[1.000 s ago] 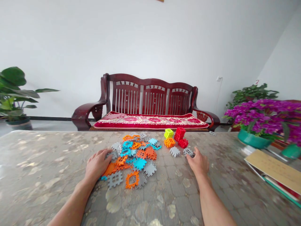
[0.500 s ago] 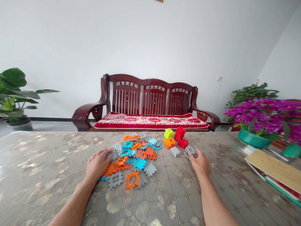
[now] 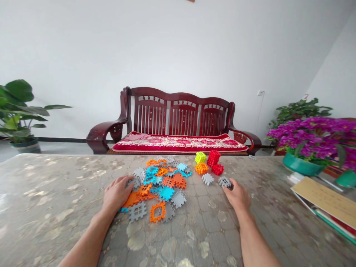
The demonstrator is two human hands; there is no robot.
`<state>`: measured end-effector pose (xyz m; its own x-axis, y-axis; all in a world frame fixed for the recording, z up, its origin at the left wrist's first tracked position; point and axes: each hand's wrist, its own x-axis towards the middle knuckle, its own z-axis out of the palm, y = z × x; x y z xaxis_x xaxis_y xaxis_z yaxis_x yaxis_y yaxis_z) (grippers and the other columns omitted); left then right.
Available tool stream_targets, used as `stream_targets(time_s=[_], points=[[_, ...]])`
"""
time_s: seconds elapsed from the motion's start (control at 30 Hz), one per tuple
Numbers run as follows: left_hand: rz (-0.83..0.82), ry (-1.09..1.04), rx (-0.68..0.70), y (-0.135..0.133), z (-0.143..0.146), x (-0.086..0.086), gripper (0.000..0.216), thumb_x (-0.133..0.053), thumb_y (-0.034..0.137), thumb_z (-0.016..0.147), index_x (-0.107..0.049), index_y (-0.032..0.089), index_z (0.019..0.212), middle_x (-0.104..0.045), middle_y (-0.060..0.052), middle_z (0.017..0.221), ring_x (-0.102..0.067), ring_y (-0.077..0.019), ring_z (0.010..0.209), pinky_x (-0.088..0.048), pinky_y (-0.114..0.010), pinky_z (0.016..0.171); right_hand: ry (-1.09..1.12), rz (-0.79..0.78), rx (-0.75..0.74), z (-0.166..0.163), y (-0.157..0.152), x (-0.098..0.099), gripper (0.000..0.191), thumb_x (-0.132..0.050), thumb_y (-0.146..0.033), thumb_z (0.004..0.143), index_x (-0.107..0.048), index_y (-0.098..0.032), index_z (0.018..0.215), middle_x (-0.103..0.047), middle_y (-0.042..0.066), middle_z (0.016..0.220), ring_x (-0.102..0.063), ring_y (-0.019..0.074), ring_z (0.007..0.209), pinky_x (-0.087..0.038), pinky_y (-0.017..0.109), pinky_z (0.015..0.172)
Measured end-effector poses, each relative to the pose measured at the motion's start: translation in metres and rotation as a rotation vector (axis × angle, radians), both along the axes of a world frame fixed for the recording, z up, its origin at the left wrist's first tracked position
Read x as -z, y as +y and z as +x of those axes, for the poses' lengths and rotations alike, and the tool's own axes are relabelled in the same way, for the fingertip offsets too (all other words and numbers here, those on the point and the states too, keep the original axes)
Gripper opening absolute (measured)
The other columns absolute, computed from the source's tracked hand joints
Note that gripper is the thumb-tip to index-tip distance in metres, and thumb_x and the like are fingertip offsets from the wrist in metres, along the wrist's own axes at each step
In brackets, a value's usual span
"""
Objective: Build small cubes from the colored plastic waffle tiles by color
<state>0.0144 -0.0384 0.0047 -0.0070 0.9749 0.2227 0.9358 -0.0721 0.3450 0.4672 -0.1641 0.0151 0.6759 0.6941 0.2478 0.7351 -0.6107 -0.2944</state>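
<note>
My left hand (image 3: pixel 117 192) rests palm down at the left edge of a loose pile of toothed plastic puzzle tiles, its fingers stretched over grey ones. Orange (image 3: pixel 157 212), blue (image 3: pixel 166 193) and grey tiles (image 3: pixel 137 211) overlap in that pile, some solid, some with cut-out windows. To the right, my right hand (image 3: pixel 237 193) pinches a grey windowed tile (image 3: pixel 224 181) between thumb and fingers, low over the table. Beside it lies a plain grey tile (image 3: pixel 207 179). Behind that stand a yellow-green cube (image 3: pixel 200 157), an orange tile block (image 3: pixel 201 168) and red tile blocks (image 3: pixel 213 158).
The table (image 3: pixel 178 241) has a patterned, glossy cover. At right are purple flowers in a teal planter (image 3: pixel 302 165) and a brown envelope (image 3: pixel 325 198) on books. One grey tile (image 3: pixel 252 157) lies near the far edge. A wooden bench (image 3: pixel 182 111) stands beyond.
The grey windowed tile at my right hand has tipped slightly, and the fingers have shifted around it. My left hand keeps its place by the pile. The whole view has moved a little.
</note>
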Motion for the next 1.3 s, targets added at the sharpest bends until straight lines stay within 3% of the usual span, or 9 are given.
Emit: stream_targets(time_s=[0.4,0.53,0.6,0.67,0.77,0.87,1.0,1.3], points=[[-0.008,0.003,-0.010,-0.002,0.002,-0.002,0.042,-0.042,0.039,0.088,-0.067,0.029,0.119,-0.061,-0.006,0.135,-0.056,-0.0287,0.122,-0.039,-0.045,0.105,-0.032,-0.020,-0.014,0.003,0.014,0.002,0.056,-0.053,-0.047,0.083,-0.056,-0.021,0.132,-0.068,0.012,0.116,-0.060,0.0312,0.106,-0.047,0.040,0.087],[-0.005,-0.008,-0.016,-0.003,0.003,-0.004,0.041,-0.042,0.038,0.088,-0.068,0.029,0.119,-0.061,-0.006,0.134,-0.056,-0.0283,0.122,-0.038,-0.045,0.105,-0.074,0.196,-0.031,-0.001,0.012,0.002,0.053,-0.053,-0.037,0.081,-0.056,-0.018,0.130,-0.063,0.013,0.123,-0.056,0.0304,0.111,-0.043,0.042,0.095],[0.000,-0.010,-0.019,-0.004,0.004,-0.005,0.041,-0.042,0.038,0.088,-0.068,0.030,0.118,-0.062,-0.006,0.134,-0.056,-0.0279,0.121,-0.038,-0.044,0.105,-0.079,0.383,-0.164,-0.012,0.013,0.001,0.044,-0.048,-0.028,0.080,-0.062,-0.018,0.121,-0.064,0.012,0.120,-0.056,0.0274,0.111,-0.041,0.041,0.099],[0.005,-0.013,-0.020,-0.005,0.004,-0.006,0.040,-0.043,0.038,0.088,-0.069,0.030,0.117,-0.062,-0.005,0.134,-0.057,-0.0274,0.121,-0.039,-0.043,0.105,-0.023,0.509,-0.424,-0.033,0.015,0.001,0.035,-0.046,-0.024,0.080,-0.066,-0.018,0.108,-0.068,0.011,0.110,-0.058,0.0244,0.106,-0.042,0.038,0.098],[0.003,-0.018,-0.016,-0.006,0.005,-0.006,0.040,-0.044,0.037,0.087,-0.069,0.030,0.118,-0.062,-0.005,0.134,-0.056,-0.0266,0.121,-0.039,-0.042,0.105,0.138,0.464,-0.797,-0.075,0.015,0.000,0.025,-0.053,-0.027,0.082,-0.067,-0.020,0.101,-0.068,0.008,0.104,-0.061,0.0214,0.097,-0.048,0.035,0.090],[-0.003,-0.018,-0.010,-0.006,0.004,-0.006,0.040,-0.043,0.036,0.087,-0.068,0.029,0.118,-0.061,-0.006,0.135,-0.055,-0.0265,0.122,-0.037,-0.042,0.106,0.206,0.316,-1.051,-0.113,0.012,-0.004,0.041,-0.069,-0.031,0.075,-0.064,-0.022,0.114,-0.065,0.008,0.117,-0.058,0.0229,0.110,-0.045,0.037,0.098],[-0.004,-0.035,-0.010,-0.006,0.004,-0.005,0.041,-0.042,0.037,0.088,-0.067,0.029,0.119,-0.061,-0.005,0.134,-0.055,-0.0263,0.123,-0.037,-0.042,0.106,0.196,0.186,-1.138,-0.138,0.009,-0.009,0.060,-0.080,-0.033,0.066,-0.062,-0.024,0.123,-0.061,0.009,0.125,-0.055,0.0254,0.117,-0.043,0.041,0.102],[0.003,-0.030,-0.018,-0.005,0.004,-0.004,0.040,-0.043,0.037,0.087,-0.068,0.030,0.118,-0.063,-0.004,0.133,-0.055,-0.0252,0.121,-0.037,-0.040,0.106,0.054,0.238,-1.142,-0.134,0.017,-0.001,0.021,-0.069,-0.017,0.079,-0.071,-0.025,0.098,-0.071,0.005,0.105,-0.063,0.0205,0.100,-0.050,0.033,0.089]])
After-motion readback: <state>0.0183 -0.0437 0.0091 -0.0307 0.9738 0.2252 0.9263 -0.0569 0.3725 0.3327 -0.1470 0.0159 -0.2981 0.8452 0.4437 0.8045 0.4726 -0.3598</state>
